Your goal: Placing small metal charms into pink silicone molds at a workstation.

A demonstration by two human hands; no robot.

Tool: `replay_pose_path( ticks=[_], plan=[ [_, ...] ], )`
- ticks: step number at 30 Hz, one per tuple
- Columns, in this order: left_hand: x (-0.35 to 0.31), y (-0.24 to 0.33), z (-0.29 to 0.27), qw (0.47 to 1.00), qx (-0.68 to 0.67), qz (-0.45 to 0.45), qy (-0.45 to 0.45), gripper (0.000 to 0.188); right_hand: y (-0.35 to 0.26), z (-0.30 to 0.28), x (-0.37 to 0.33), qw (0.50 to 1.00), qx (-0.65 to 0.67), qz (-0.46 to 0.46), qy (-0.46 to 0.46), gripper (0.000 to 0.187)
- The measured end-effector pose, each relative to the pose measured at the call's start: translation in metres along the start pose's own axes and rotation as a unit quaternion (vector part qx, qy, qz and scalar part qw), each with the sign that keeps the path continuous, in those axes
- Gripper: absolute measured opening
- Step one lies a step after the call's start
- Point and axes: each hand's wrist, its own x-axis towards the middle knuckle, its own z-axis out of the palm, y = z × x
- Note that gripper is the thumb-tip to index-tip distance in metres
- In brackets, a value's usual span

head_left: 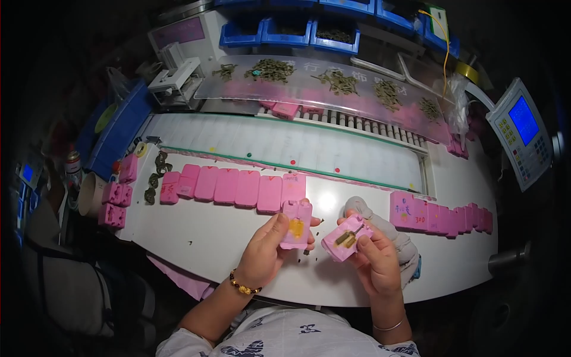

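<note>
My left hand is closed on a pink mold half, held upright with its inner face toward me; a yellow-stained hollow shows in it. A matching mold half is tilted in my right hand, gripped between thumb and fingers. A dark olive-green piece with a thin stem lies in its hollow. The two halves are apart, side by side above the white table. Behind my right hand lies a crumpled grey cloth. Dark crumbs are scattered under the halves.
Pink mold blocks line the table at left, with another row at right. A green-edged glass panel lies beyond. Green pieces sit on a clear shelf below blue bins. A control panel stands far right.
</note>
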Motion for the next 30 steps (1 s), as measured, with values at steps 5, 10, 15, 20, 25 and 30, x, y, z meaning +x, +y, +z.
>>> replay_pose_path(
  ticks=[5, 10, 15, 20, 25, 30],
  plan=[
    [-0.004, 0.016, -0.024, 0.861, 0.493, -0.108, 0.061, 0.037, 0.002, 0.003, 0.000, 0.997, -0.076, -0.001, 0.020, 0.044],
    [-0.006, 0.018, -0.017, 0.720, 0.671, 0.128, 0.124, 0.023, 0.005, 0.003, 0.000, 0.991, -0.132, -0.012, 0.015, 0.037],
    [-0.010, 0.002, 0.001, 0.938, 0.331, 0.093, 0.045, 0.030, 0.009, 0.008, 0.001, 0.978, -0.204, -0.012, -0.037, 0.031],
    [-0.009, -0.009, 0.023, 0.981, -0.011, -0.187, -0.042, 0.038, 0.005, 0.025, -0.001, 0.975, -0.220, -0.017, -0.016, 0.027],
    [-0.003, -0.028, 0.013, 0.973, -0.116, -0.197, -0.009, 0.035, 0.020, 0.014, 0.004, 0.950, -0.296, -0.097, -0.009, 0.028],
    [0.000, -0.026, 0.017, 0.967, -0.165, -0.194, 0.009, 0.028, 0.016, 0.022, 0.003, 0.896, -0.399, -0.195, 0.006, 0.032]
  ],
)
